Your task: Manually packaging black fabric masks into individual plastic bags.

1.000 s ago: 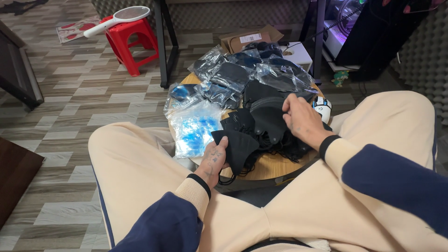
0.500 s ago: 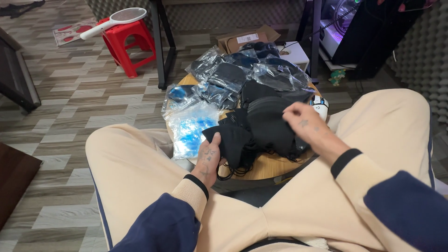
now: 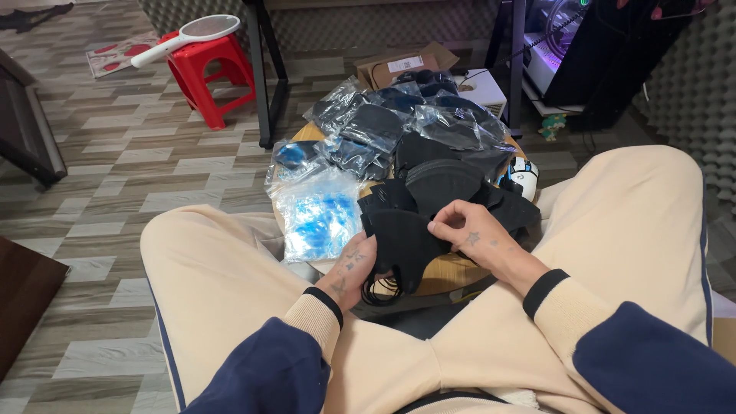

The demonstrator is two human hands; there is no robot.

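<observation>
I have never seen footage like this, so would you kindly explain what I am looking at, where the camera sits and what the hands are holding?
There is no machine here. The camera sits on a seated person's head and looks down over their knees. The left hand and right hand together grip a black face mask. Before them, a small round wooden table carries loose black masks, clear bags of dark masks and a bag of blue items. Behind, a red stool holds a white racket-shaped swatter.
</observation>
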